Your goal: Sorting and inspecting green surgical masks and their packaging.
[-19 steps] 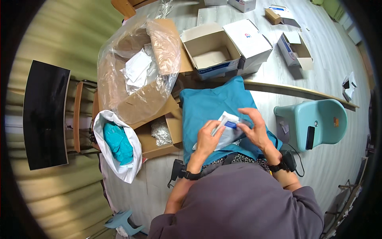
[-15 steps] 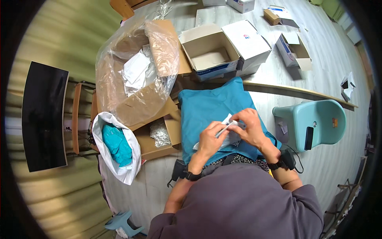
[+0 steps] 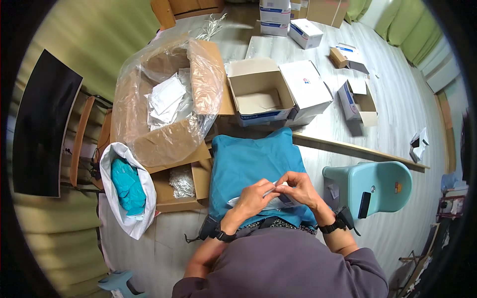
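My left hand (image 3: 252,199) and my right hand (image 3: 299,188) meet over my lap, fingertips pinching a thin white folded piece (image 3: 270,191) between them. Whether it is paper or plastic I cannot tell; the fingers cover most of it. A blue-teal cloth (image 3: 254,158) is spread over my lap under both hands. On that cloth, partly hidden by my hands, lies a white, crinkled packet or sheet (image 3: 232,202) with a greyish patch near my right hand.
Left of me stand a plastic-lined carton (image 3: 208,74) of white packets, a smaller carton (image 3: 174,202) with whitish shreds, and a white sack (image 3: 144,211) holding teal material. Ahead are an open box (image 3: 263,116) and a closed white box (image 3: 305,84). A mint stool (image 3: 397,185) bears a phone (image 3: 365,204).
The view has tilted up and shifted, so the surroundings sit lower and further left. My fingers have drawn closer around the white piece, and less of it shows.
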`<state>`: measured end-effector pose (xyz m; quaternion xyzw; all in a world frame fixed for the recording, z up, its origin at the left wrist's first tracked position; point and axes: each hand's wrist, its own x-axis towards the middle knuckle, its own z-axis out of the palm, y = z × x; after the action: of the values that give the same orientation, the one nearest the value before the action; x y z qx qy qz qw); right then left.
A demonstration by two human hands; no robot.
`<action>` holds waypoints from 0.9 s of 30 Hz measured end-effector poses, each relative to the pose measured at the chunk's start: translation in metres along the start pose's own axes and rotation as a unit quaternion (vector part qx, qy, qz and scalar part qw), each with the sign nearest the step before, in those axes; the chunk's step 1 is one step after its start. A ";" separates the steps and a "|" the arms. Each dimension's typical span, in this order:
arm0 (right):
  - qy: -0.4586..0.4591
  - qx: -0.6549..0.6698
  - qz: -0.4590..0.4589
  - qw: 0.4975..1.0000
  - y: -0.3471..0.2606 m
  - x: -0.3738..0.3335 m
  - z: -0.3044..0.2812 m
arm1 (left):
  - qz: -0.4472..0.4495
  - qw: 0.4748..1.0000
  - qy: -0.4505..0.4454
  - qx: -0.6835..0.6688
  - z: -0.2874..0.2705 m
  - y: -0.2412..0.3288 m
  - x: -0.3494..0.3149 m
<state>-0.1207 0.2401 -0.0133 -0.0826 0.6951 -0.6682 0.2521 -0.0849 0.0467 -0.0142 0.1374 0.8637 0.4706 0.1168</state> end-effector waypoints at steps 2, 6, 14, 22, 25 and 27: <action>0.024 0.029 -0.006 0.999 0.010 0.000 -0.002 | -0.005 1.000 0.011 0.003 0.000 0.006 0.001; 0.087 -0.069 -0.068 0.991 -0.001 0.012 0.015 | -0.007 0.997 0.063 0.050 -0.004 0.009 0.007; 0.267 -0.124 -0.068 0.953 0.027 0.086 0.022 | 0.164 0.937 0.226 0.212 -0.011 0.037 0.024; 0.245 0.049 0.103 0.963 0.057 0.076 0.023 | 0.128 0.950 0.283 -0.005 -0.030 0.047 -0.018; 0.093 0.067 0.086 0.990 0.054 0.068 0.020 | 0.084 0.958 0.273 -0.001 -0.042 0.044 -0.025; 0.098 0.086 0.028 0.991 0.021 0.064 0.024 | 0.058 0.965 0.254 0.034 -0.050 0.036 -0.024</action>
<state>-0.1601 0.1923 -0.0481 0.0249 0.6582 -0.7233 0.2071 -0.0749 0.0179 0.0440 0.0673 0.8711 0.4664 -0.1383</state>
